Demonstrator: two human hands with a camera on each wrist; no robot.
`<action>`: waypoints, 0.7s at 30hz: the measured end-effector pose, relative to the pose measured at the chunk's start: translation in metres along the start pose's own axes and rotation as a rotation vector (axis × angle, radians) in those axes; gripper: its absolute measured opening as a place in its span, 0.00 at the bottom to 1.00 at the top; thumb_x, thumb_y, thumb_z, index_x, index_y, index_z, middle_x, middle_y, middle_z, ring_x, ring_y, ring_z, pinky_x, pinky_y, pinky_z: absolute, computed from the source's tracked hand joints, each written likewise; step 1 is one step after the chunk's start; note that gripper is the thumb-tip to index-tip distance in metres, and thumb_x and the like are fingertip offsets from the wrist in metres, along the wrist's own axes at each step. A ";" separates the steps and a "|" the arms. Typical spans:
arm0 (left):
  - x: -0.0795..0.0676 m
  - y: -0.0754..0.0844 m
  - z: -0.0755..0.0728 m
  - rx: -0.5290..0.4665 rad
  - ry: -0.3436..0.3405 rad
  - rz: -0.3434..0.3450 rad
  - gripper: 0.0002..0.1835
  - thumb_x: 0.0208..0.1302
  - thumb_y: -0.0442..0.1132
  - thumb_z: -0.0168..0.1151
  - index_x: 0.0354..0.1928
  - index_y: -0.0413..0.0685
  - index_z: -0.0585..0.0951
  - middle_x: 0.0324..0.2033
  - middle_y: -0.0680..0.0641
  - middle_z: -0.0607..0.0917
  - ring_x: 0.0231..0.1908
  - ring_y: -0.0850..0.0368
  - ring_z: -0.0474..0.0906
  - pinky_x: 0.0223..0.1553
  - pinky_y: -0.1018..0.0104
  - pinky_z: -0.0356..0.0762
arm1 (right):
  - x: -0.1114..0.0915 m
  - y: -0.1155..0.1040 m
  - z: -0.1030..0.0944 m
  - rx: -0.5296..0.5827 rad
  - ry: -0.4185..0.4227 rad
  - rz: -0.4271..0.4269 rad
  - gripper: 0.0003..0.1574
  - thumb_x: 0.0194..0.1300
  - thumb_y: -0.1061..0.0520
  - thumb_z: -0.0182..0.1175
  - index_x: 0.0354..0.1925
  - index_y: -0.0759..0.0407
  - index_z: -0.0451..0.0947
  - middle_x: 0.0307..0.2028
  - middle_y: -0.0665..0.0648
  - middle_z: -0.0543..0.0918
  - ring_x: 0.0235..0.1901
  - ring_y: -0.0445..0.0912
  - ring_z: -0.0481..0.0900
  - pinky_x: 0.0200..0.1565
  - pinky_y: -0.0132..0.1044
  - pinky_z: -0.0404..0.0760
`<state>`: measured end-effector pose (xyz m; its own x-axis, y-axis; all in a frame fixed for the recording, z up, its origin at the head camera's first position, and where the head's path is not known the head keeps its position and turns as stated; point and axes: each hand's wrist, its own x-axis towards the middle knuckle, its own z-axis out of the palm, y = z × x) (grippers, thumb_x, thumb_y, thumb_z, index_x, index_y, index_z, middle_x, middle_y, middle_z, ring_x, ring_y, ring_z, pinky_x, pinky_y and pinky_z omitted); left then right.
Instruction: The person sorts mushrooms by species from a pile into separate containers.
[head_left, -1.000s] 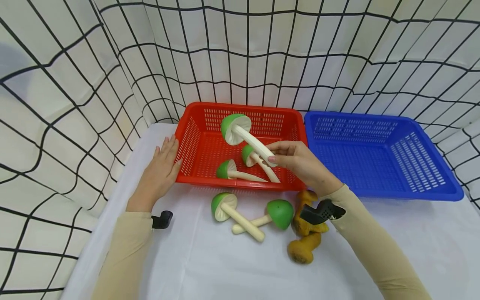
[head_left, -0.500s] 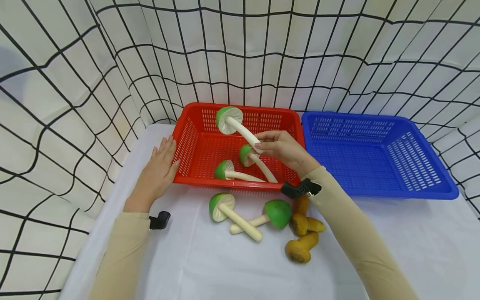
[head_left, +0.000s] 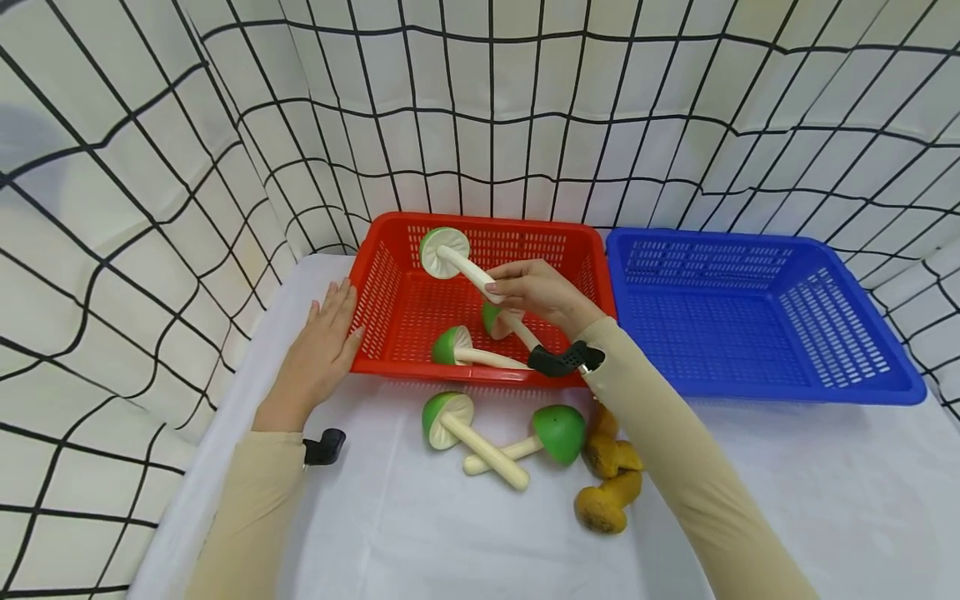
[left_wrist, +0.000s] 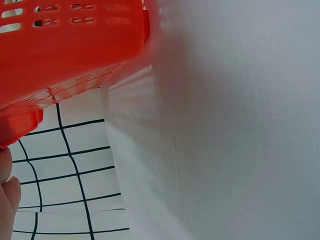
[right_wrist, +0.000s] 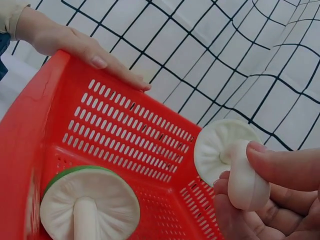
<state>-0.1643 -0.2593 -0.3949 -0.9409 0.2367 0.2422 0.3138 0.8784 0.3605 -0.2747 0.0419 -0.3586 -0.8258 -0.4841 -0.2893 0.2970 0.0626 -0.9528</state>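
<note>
Right hand (head_left: 543,293): as the left hand (head_left: 318,346) rests flat at the red basket's left edge, this one, near the centre of the head view, pinches a mushroom stem between thumb and fingers.
Held mushroom (head_left: 465,266): here it is, green-topped and white-stemmed, tilted over the red basket, cap pointing to the upper left, grip right down at the stem's far end; whether the cap touches the basket, I cannot tell.
Left hand: fingers straight and side by side, nothing in its grasp, laid along the basket's rim; the right wrist view catches it at upper left.
Red basket (head_left: 420,368): middle of the frame, with one mushroom (head_left: 480,357) lying along the front wall and a second mushroom (head_left: 517,326) slanting behind it, partly covered by the right wrist's black device (head_left: 558,360).
Blue basket (head_left: 697,325): just beside the red one, right of centre.
White cloth (head_left: 450,550): lower middle now, and two green-capped mushrooms (head_left: 477,444) lie with their stems crossed; yellow-brown mushrooms (head_left: 602,509) bunch up just to their right, under the forearm.
Black grid (head_left: 491,108): lines over a pale backdrop, filling the top and left of the frame.
</note>
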 end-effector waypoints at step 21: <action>0.000 0.001 0.001 0.002 -0.009 -0.022 0.32 0.72 0.41 0.41 0.71 0.31 0.50 0.72 0.37 0.49 0.72 0.45 0.39 0.70 0.50 0.38 | 0.025 0.003 0.036 -0.217 -0.050 0.160 0.18 0.62 0.66 0.60 0.51 0.69 0.78 0.44 0.65 0.81 0.38 0.50 0.80 0.51 0.42 0.77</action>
<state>-0.1640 -0.2585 -0.3956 -0.9487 0.2207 0.2263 0.2925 0.8845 0.3635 -0.2772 -0.0011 -0.3650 -0.7503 -0.4954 -0.4378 0.3076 0.3246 -0.8945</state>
